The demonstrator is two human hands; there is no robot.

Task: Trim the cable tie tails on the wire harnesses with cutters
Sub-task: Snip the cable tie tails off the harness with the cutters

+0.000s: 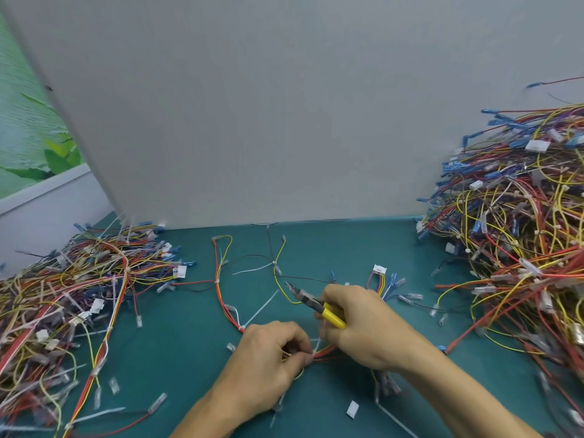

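Observation:
One wire harness (221, 286) of red, yellow and black wires lies spread on the green mat, with white cable tie tails (262, 306) sticking out. My left hand (268, 358) pinches the bundle at a white tie near the front centre. My right hand (363, 324) grips yellow-handled cutters (316, 303); their jaws point up and left, away from the tie. The fingers of that hand also touch the thin white tail (317, 343) rising beside my left fingertips.
A big heap of harnesses (521, 222) fills the right side. A flatter pile (69, 295) covers the left. A grey panel (284, 105) stands upright behind the green mat (189, 358). Loose clear terminal sleeves and a white scrap (352, 409) lie near the front.

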